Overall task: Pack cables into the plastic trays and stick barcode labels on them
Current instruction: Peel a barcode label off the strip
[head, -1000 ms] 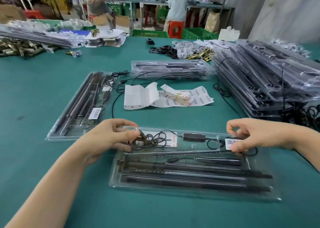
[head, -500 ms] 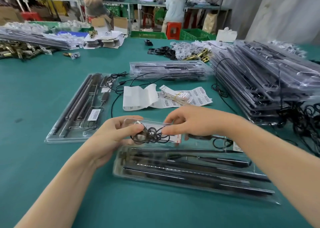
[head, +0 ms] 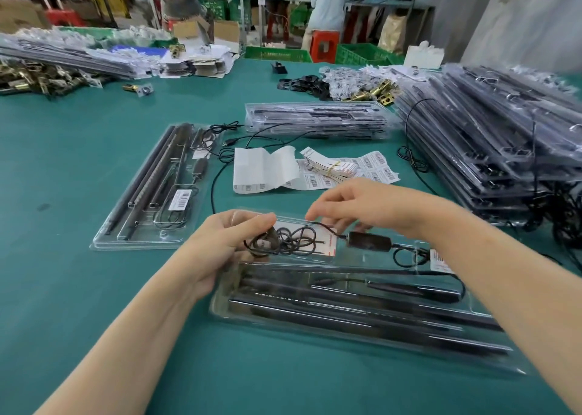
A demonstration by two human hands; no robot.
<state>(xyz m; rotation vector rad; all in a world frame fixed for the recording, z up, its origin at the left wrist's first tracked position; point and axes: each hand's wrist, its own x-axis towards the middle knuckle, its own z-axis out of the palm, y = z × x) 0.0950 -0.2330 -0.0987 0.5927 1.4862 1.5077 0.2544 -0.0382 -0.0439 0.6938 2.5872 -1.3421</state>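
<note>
Clear plastic tray (head: 362, 317), long axis running left to right, blurred at its right end; left hand (head: 226, 244) pinches the coiled cable (head: 289, 241), right hand (head: 362, 206) pinches its wire.

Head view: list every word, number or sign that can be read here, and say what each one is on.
None can be read as text.
Label on the near tray: barcode only, digits blurred.
Label on the left tray: barcode, print too small.
Label sheets on the table: barcodes, print too small.
White card under the cable: red print along its edge, illegible.
</note>
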